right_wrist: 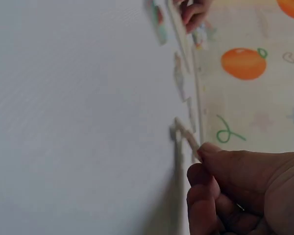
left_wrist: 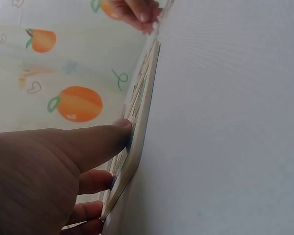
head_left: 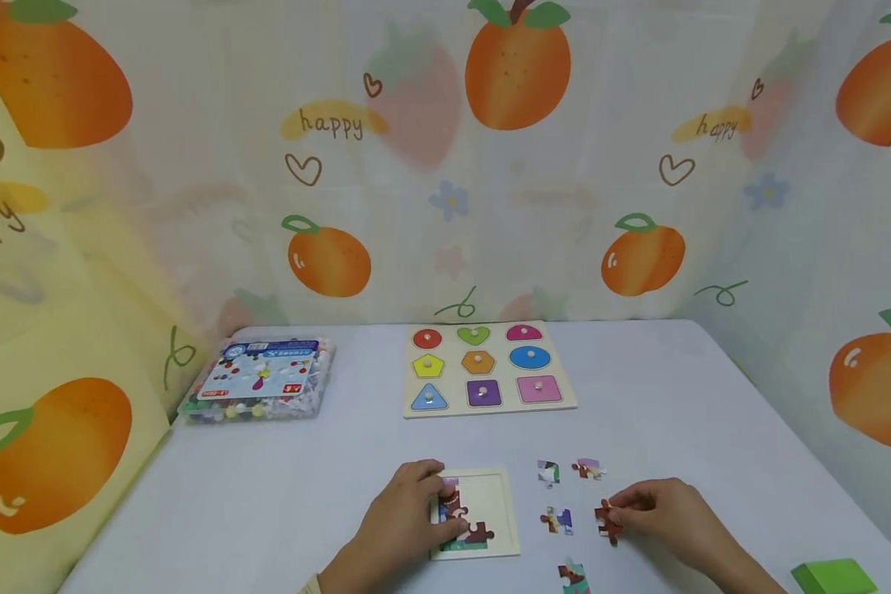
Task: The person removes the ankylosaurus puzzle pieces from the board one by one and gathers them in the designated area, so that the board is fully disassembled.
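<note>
My right hand [head_left: 671,516] pinches a brown jigsaw piece [head_left: 607,523] between thumb and fingers. In the right wrist view that piece [right_wrist: 188,137] appears edge-on, tilted, close to the tabletop. My left hand [head_left: 408,511] rests over the left side of a square wooden puzzle tray [head_left: 499,499], its thumb [left_wrist: 105,139] pressing on top. Joined pieces [head_left: 466,540] fill the tray's left and lower part, partly hidden by that hand. Between the hands lie loose pieces: a green-and-white one [head_left: 549,472], a pink-and-brown one [head_left: 588,469], a purple-and-yellow one [head_left: 558,520] and a teal-and-brown one [head_left: 573,576].
A wooden shape board [head_left: 445,407] with knobbed shapes lies at the back middle. To its left stands a clear box [head_left: 256,379] of beads with a blue label. A green block [head_left: 834,576] sits at the front right. Printed curtains [head_left: 490,214] surround the white table [head_left: 282,487].
</note>
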Demonstrator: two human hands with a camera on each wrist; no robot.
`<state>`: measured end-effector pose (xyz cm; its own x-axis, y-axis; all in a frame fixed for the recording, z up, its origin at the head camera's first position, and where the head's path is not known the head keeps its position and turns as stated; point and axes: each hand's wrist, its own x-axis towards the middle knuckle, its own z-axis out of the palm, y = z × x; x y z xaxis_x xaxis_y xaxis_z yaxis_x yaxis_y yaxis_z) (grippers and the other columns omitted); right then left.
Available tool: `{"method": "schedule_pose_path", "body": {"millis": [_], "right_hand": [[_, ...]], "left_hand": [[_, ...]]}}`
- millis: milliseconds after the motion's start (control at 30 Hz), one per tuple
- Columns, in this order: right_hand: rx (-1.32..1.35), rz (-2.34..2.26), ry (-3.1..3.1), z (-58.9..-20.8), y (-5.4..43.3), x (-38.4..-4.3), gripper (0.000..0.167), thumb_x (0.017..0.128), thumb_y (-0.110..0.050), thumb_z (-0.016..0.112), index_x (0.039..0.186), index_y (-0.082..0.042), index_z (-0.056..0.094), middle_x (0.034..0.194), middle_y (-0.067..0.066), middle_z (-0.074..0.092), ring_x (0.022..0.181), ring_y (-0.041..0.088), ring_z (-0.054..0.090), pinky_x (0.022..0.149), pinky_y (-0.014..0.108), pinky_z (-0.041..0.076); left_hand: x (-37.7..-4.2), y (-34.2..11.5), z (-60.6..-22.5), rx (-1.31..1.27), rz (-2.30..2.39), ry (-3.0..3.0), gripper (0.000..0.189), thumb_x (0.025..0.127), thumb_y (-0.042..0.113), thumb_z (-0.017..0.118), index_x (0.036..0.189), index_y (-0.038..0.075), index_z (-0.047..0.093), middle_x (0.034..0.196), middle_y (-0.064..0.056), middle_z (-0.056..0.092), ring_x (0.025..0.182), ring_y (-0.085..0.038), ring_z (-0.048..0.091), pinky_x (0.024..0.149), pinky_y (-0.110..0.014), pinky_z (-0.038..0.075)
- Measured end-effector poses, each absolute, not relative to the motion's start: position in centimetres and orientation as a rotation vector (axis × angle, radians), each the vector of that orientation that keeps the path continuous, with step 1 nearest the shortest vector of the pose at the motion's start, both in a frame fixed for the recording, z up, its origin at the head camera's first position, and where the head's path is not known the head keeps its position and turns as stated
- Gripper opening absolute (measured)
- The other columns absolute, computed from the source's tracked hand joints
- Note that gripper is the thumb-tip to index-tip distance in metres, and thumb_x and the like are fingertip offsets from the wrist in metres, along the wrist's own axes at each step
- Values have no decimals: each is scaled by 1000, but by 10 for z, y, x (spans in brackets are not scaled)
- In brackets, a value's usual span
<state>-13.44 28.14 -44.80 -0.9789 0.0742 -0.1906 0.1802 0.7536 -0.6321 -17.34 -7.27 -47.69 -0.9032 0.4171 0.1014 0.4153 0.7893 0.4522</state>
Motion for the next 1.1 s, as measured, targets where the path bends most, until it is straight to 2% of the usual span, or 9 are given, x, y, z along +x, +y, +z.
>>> {"method": "schedule_pose_path", "body": {"millis": [133,300,433,500,567,633,700,900,1100], "right_hand": [[188,-920,2844,-458,284,-135,14,75,-27,84,83,-19,76,78,-9,69,78,11,57,71,32,48],[71,-902,2884,-454,276,-135,11,78,-23,82,79,-21,72,69,-9,59,68,10,50,61,26,44],[-193,-958,2884,-443,241,-142,12,82,-29,80,86,-21,72,68,-9,55,62,10,48,52,24,42],[-376,-944,2875,-443,217,-147,19,83,-37,78,93,-22,74,76,-12,56,70,9,49,58,25,44],[-558,-895,2873,-447,194,-151,33,81,-46,77,103,-22,75,87,-15,56,82,10,47,68,29,46],[-671,-837,2880,-454,177,-154,44,78,-53,77,112,-25,74,97,-15,53,94,13,42,78,34,43],[-698,-809,2885,-460,166,-155,50,75,-57,78,116,-29,73,102,-15,49,98,15,36,81,37,40],[-663,-883,2882,-467,155,-156,36,72,-54,82,103,-38,76,97,-15,46,95,16,34,78,35,37],[-662,-935,2783,-463,155,-154,24,73,-50,82,94,-40,75,97,-16,47,95,14,35,79,33,38]], "left_hand": [[-173,-74,-480,687,771,2952,48,75,59,77,100,19,72,130,-2,56,122,-23,47,94,-47,48],[-171,-76,-481,695,769,2954,48,76,61,75,99,20,72,130,-2,56,122,-23,47,95,-47,47],[-172,-78,-480,708,725,2973,50,77,61,74,102,19,72,130,-2,56,122,-23,47,96,-45,47],[-172,-79,-479,720,709,2980,51,78,61,73,105,18,72,130,-2,56,121,-23,47,96,-45,46],[-173,-80,-479,731,711,2969,54,80,62,70,110,17,72,131,-1,55,122,-22,47,97,-45,46],[-174,-81,-480,738,735,2938,59,81,66,67,116,18,71,134,0,53,125,-22,45,98,-46,45],[-175,-84,-482,756,769,2901,62,81,68,65,122,21,68,137,1,51,127,-22,43,100,-48,42],[-177,-91,-488,789,866,2827,61,78,64,70,127,29,64,143,5,46,131,-21,40,106,-54,33],[-179,-92,-488,796,876,2820,59,78,64,71,126,30,64,143,5,47,131,-21,41,107,-54,31]]}}
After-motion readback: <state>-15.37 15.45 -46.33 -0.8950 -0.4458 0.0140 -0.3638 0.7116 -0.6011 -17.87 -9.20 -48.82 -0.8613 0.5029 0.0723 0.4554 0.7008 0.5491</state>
